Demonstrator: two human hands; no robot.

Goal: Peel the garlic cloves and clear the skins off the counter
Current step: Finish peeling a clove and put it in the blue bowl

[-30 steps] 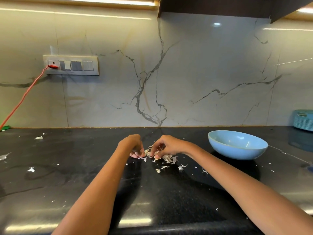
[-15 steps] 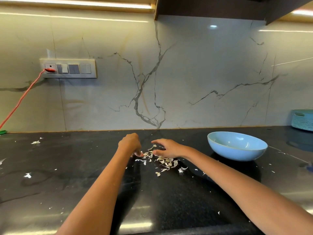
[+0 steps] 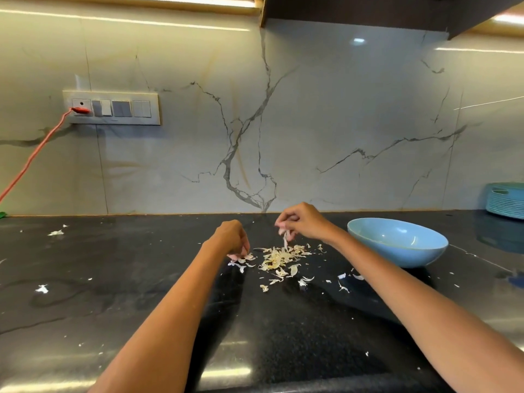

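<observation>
While the left hand (image 3: 233, 239) pinches skins (image 3: 279, 258) on the counter (image 3: 127, 279), the right hand (image 3: 297, 221) has lifted a pinched strip, clearing underway.

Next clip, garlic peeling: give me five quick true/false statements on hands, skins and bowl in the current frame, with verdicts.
1. The right hand pinches garlic skins raised above the pile of skins. True.
2. The blue bowl stands left of both hands. False: it is to their right.
3. The left hand is down at the black counter beside the pile. True.
4. The pile lies inside the bowl. False: on the counter.
5. A red cord is plugged into the wall socket. True.
</observation>
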